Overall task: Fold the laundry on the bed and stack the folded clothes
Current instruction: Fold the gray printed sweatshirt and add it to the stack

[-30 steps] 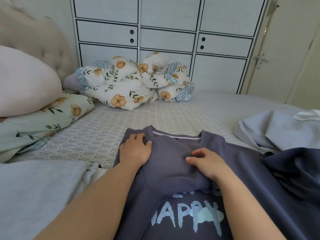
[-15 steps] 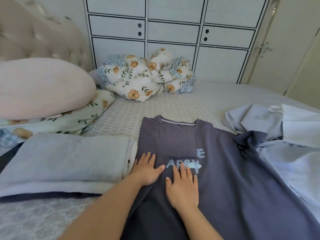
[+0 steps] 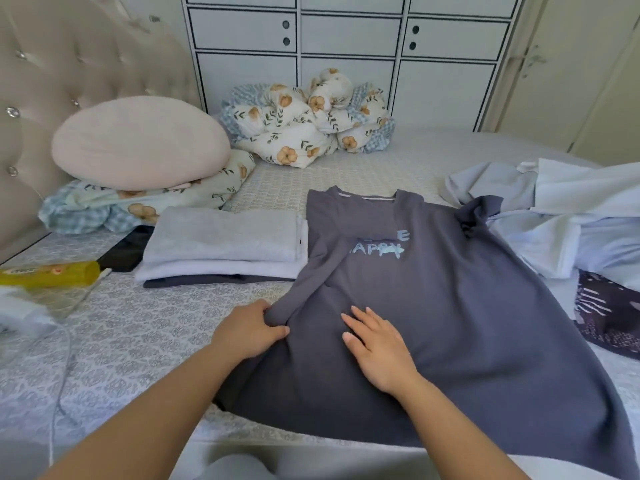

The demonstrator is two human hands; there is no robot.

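A dark grey T-shirt (image 3: pixel 450 306) with pale blue lettering lies spread face up on the bed (image 3: pixel 138 323), its left side folded inward. My left hand (image 3: pixel 247 329) grips the folded left edge of the shirt, fingers curled into the cloth. Flat on the shirt's lower front rests my right hand (image 3: pixel 375 346), fingers straight. A stack of folded clothes (image 3: pixel 225 247), pale grey on top and dark at the bottom, sits just left of the shirt. Unfolded pale blue and white garments (image 3: pixel 561 216) are heaped at the right.
A yellow tube (image 3: pixel 48 273) and a dark phone (image 3: pixel 124 251) lie left of the stack. Pink cushion (image 3: pixel 138 143) on floral pillows by the headboard. A floral duvet bundle (image 3: pixel 308 116) sits at the back by white cabinets. A dark patterned cloth (image 3: pixel 609 313) lies at the right edge.
Both hands slid down the shirt from the collar toward its lower part. My left hand went from lying flat to gripping the left edge. The view pulled back and turned left.
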